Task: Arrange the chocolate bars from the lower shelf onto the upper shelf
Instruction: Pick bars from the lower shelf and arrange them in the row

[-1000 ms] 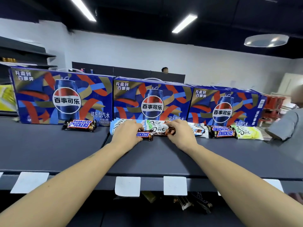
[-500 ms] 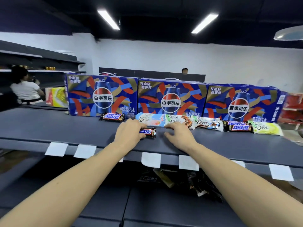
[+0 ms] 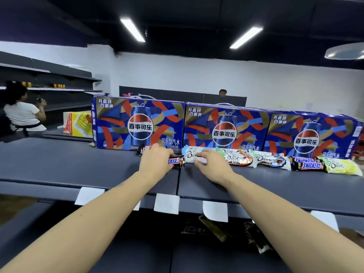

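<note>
Right hand [image 3: 211, 167] has reached the Dove bar [image 3: 194, 155], fingers loose; left hand [image 3: 155, 160] grips Snickers bar [image 3: 175, 161].

Both arms reach forward, left hand [image 3: 155, 160] curled, right hand [image 3: 213, 166] flat.

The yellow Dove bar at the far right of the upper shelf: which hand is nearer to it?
Right. The right hand rests on the light-blue Dove bar, several bars short of the yellow Dove bar. The left hand is farther left, gripping a Snickers bar.

dim room — ceiling strips glare, edges warp
</note>
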Available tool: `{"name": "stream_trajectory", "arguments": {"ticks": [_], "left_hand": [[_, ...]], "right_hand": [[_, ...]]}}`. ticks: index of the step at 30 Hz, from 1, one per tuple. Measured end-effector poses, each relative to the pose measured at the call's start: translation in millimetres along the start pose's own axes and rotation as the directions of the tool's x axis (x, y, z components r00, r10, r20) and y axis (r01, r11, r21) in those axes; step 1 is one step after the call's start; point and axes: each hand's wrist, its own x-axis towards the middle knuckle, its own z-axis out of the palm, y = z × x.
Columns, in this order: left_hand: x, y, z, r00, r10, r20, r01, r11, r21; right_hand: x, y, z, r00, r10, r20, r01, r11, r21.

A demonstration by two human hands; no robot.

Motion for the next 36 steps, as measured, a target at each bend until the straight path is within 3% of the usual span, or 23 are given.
{"name": "stream_trajectory", "arguments": {"ticks": [10,31,36], "left_hand": [[56,-19,45,0.998,0.062,-0.005,-0.062,0.995,-0.078],[82,-24,69,0.997,0.044,0.070,-0.047,0.998,0.047],[83,-24,70,0.995,0.057,0.079,-0.057,0.998,0.002]], "right_hand": [[35,7,16,0.991,0.104,-0.082,-0.101,0.994,0.040],[74,11,38,0.994,0.071,-0.084,-0.066,0.996,0.056],[73,9,39,0.995,0.068,-0.079,-0.065,0.997,0.044]]}}
